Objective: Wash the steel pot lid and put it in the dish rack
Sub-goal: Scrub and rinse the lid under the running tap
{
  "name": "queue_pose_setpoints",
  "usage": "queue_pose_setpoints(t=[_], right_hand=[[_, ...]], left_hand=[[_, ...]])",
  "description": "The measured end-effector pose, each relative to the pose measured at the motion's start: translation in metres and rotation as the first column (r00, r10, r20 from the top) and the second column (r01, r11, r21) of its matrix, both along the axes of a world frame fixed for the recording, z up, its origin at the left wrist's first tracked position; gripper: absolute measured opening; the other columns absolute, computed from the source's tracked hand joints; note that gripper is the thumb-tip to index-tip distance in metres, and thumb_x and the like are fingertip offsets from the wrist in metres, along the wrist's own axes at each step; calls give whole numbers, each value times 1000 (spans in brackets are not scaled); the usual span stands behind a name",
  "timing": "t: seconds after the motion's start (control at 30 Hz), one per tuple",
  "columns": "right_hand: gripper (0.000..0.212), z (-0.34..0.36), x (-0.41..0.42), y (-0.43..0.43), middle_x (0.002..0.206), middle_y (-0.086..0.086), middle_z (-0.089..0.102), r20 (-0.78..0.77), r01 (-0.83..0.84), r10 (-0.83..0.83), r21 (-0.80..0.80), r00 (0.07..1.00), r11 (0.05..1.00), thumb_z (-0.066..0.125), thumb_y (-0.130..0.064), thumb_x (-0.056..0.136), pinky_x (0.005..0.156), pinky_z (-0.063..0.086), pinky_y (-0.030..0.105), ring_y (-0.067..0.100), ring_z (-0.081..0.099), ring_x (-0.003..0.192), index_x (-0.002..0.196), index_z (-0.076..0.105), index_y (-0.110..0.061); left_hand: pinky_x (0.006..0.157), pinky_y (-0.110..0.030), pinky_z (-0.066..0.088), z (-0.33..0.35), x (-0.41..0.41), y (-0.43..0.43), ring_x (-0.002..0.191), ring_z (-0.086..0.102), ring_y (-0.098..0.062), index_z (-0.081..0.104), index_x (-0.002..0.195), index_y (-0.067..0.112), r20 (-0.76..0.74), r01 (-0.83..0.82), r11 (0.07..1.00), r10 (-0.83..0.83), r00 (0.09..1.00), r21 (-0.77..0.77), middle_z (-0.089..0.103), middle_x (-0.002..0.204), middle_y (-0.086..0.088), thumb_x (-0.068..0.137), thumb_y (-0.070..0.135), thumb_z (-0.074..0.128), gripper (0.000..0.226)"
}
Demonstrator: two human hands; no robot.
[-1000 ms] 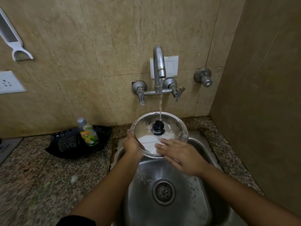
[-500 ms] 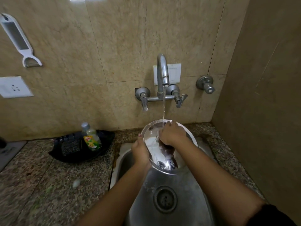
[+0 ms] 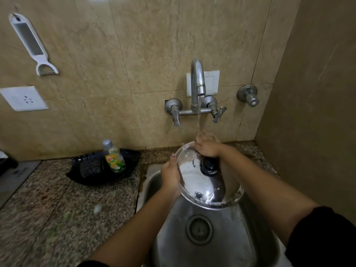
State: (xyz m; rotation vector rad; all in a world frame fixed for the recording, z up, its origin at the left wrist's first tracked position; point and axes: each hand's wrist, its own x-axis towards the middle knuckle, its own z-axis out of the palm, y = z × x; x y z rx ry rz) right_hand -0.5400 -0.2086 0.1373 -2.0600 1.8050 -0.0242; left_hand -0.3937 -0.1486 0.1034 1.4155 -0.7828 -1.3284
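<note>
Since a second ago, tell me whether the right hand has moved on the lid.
Yes. The right hand has slid from the lid's near rim, past the black knob, to the far rim under the tap's stream.

In the middle of the frame, the left hand (image 3: 170, 175) holds the left edge of the steel pot lid (image 3: 200, 185) over the sink (image 3: 212, 237). The right hand (image 3: 207, 146) rests on the lid's top edge, right where water from the tap (image 3: 197, 81) lands. At the left, a soap bottle (image 3: 114, 158) stands in a black tray (image 3: 92, 175) on the counter (image 3: 57, 209).
</note>
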Motion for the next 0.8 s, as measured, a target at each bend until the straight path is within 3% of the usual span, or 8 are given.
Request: queue_pose_setpoints(t=[0.07, 0.13, 0.23, 0.37, 0.43, 0.6, 0.67, 0.8], right_hand=[[55, -1, 13, 5, 161, -1, -2, 55, -206, 207, -24, 977, 978, 25, -46, 100, 116, -8, 44, 20, -9, 148, 151, 11, -31], [52, -3, 9, 2, 161, -5, 2, 137, -186, 188, -27, 973, 982, 25, -48, 100, 116, -8, 48, 18, -6, 148, 149, 16, -36], [49, -23, -27, 7, 158, 5, 23, 233, 192, -172, -70, 957, 979, 24, -42, 102, 118, 12, 49, 27, 19, 145, 146, 31, -23], [40, -47, -42, 45, 140, 18, 46, 382, 579, -470, -250, 795, 776, 33, -28, 101, 104, 35, 43, 35, 41, 128, 136, 46, -13], [40, -57, -32, 62, 137, 19, 49, 543, 727, -553, -169, 632, 665, 36, -28, 100, 101, 38, 42, 35, 45, 126, 136, 47, -13], [32, -65, -16, 53, 117, 12, 66, 836, 842, -549, 298, -3, 450, 39, -19, 97, 93, 50, 42, 31, 60, 105, 118, 62, -12], [31, -62, -20, 47, 110, 13, 68, 835, 841, -549, 284, 18, 460, 39, -17, 98, 88, 51, 39, 30, 62, 99, 111, 66, -10], [26, -43, -43, 35, 102, 12, 70, 866, 745, -413, 72, 283, 663, 44, -16, 98, 90, 51, 40, 29, 63, 96, 100, 70, -9]], left_hand=[[70, -38, 53, -2, 5, 1, 69, 64, -31, 66, 80, 8, 21, 18, 1000, -18, 1000, 0, 67, 72, -13, 99, 35, 44, 40], [58, -31, 45, 0, 6, 0, 56, 55, -22, 64, 80, 7, 51, -15, 1000, 15, 999, 4, 57, 60, -6, 98, 37, 44, 40], [64, -32, 50, 6, -2, 1, 65, 60, -23, 65, 84, 7, 22, -96, 995, 95, 995, 39, 63, 69, -7, 99, 34, 43, 39], [74, -34, 50, 10, -3, -5, 84, 62, -30, 64, 101, 1, -62, -283, 958, 286, 956, 51, 66, 91, -14, 100, 35, 39, 42], [73, -32, 49, 8, -3, -6, 82, 62, -28, 64, 100, 2, -66, -336, 941, 337, 939, 26, 66, 92, -14, 100, 36, 39, 42], [69, -28, 50, 11, -10, 10, 78, 61, -22, 60, 104, 8, -125, -312, 949, 306, 944, -33, 64, 90, -8, 101, 34, 36, 35], [75, -31, 49, 9, -9, 14, 80, 60, -22, 57, 101, 13, -90, -245, 969, 241, 966, -41, 63, 88, -5, 101, 36, 35, 32], [76, -39, 55, 9, 3, -2, 80, 65, -27, 62, 93, 8, -37, -90, 996, 91, 995, 22, 68, 88, -11, 96, 51, 36, 50]])
